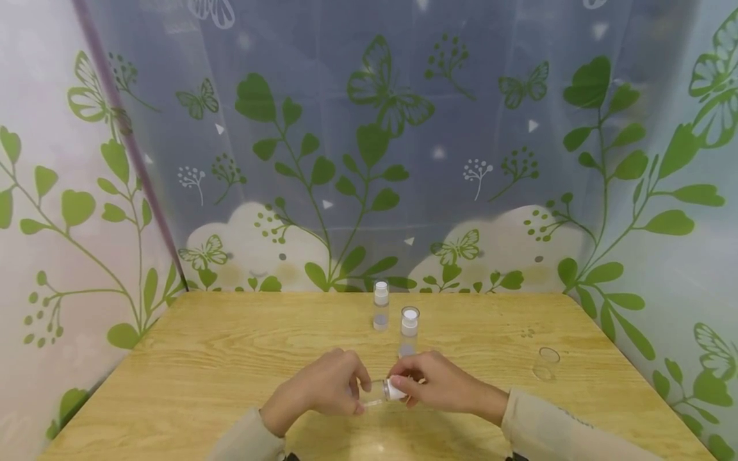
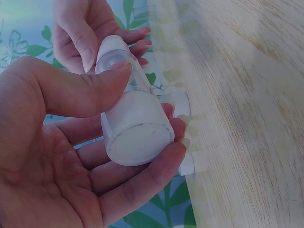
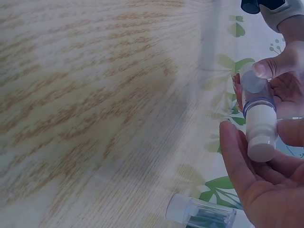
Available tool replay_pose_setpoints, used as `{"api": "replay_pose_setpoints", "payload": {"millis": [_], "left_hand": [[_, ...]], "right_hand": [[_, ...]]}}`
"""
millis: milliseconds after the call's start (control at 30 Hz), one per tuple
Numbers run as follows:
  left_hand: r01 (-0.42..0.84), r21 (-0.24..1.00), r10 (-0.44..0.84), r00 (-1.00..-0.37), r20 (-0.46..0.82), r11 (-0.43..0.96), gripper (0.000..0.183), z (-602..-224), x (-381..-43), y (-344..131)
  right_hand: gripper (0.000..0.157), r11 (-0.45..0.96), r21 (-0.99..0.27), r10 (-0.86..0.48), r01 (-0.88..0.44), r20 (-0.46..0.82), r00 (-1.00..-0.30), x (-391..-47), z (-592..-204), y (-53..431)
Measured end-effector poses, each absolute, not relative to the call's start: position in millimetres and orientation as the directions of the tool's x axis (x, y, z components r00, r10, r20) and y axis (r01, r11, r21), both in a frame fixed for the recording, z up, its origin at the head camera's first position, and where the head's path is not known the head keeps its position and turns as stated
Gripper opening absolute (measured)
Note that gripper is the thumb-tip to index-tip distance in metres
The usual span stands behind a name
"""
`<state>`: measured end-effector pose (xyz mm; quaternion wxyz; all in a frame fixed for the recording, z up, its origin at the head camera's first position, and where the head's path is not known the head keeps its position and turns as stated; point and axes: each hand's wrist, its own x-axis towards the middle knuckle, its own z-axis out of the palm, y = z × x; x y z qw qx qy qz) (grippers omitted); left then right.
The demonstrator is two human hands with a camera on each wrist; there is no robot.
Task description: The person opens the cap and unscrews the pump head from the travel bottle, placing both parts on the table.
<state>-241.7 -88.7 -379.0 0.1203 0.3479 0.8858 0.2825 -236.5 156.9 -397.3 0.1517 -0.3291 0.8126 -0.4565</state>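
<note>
A small clear pump bottle (image 1: 377,392) with a white pump top lies tilted between both hands, low over the table. My left hand (image 1: 330,384) holds its base end; in the left wrist view the thumb lies along the clear body and the fingers support the white base (image 2: 141,135) from beneath. My right hand (image 1: 441,384) pinches the white pump top (image 3: 261,130) between thumb and fingers. Just beyond the hands stands a similar bottle (image 1: 409,323), partly hidden by the right hand. Another bottle (image 1: 380,307) stands farther back.
A clear cap (image 1: 546,365) sits on the wooden table (image 1: 259,333) to the right. Behind the table hangs a printed curtain (image 1: 403,160) with leaves and butterflies, and more printed cloth closes off both sides.
</note>
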Motion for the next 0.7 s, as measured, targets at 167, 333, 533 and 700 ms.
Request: {"api": "replay_pose_setpoints", "payload": {"millis": [167,333,533,700], "left_hand": [[0.550,0.583,0.685,-0.728,-0.016,0.598,0.023,-379.2,-241.4,-88.9],[0.547,0.583,0.684,-0.730,-0.020,0.601,0.022,-379.4,-242.0,-88.9],[0.546,0.583,0.684,-0.729,-0.023,0.602,0.022,-378.2,-241.9,-89.3],[0.551,0.592,0.691,-0.723,-0.013,0.588,0.022,-377.5,-241.2,-89.6]], "right_hand": [[0.024,0.375,-0.838,-0.670,-0.396,0.050,-0.741,-236.6,-397.1,156.9],[0.021,0.398,-0.808,-0.662,-0.435,0.075,-0.745,-236.0,-394.2,157.0],[0.018,0.429,-0.774,-0.639,-0.465,0.104,-0.762,-235.4,-392.7,157.1],[0.018,0.407,-0.799,-0.627,-0.442,0.107,-0.771,-236.0,-393.0,156.3]]}}
